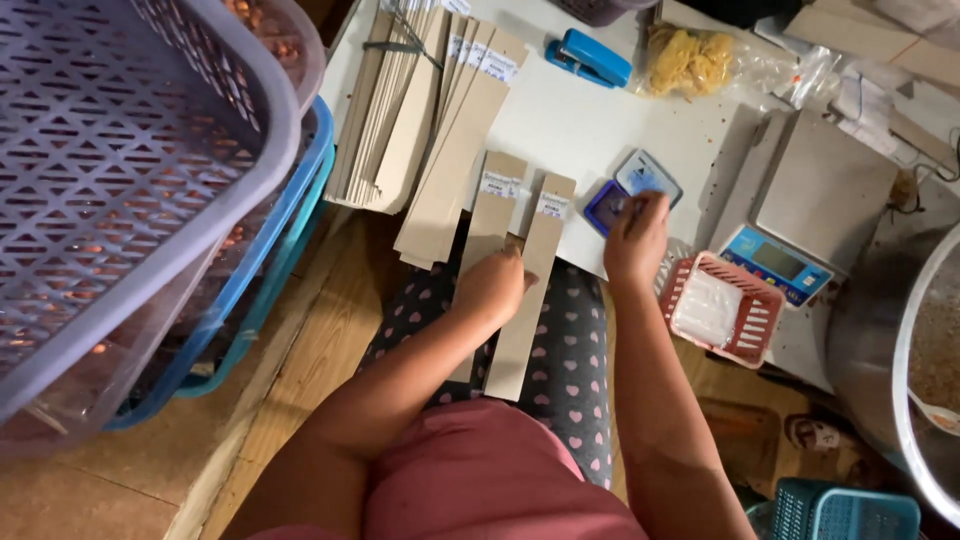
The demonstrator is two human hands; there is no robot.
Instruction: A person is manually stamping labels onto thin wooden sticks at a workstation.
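Note:
My left hand rests on two long brown cardboard strips that hang over the white table's front edge, each with a small white label near its top. My right hand reaches to a small blue ink pad with its lid open, fingers pinched at it. Whether they hold anything is hidden.
More labelled cardboard strips lie stacked at the table's left. A blue stapler, a bag of yellow rubber bands, a digital scale and a small red basket stand nearby. Stacked plastic baskets fill the left; a metal bowl sits at the right.

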